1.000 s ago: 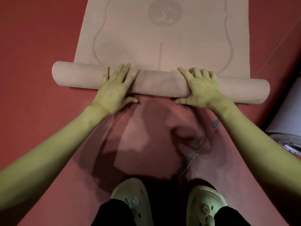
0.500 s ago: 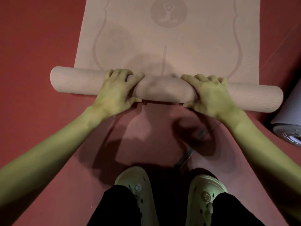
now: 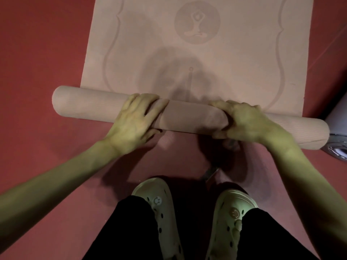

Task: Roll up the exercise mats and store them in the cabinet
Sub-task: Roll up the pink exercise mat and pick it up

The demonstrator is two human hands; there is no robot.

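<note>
Pink mat roll is now gripped tighter: left hand and right hand fingers curl over it, flat mat lying beyond them.

Bare forearms, black trousers, pale clogs

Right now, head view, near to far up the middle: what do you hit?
Pale clogs → bare red floor → rolled part of the mat, gripped by left hand and right hand → flat unrolled mat → yoga-figure emblem.
</note>
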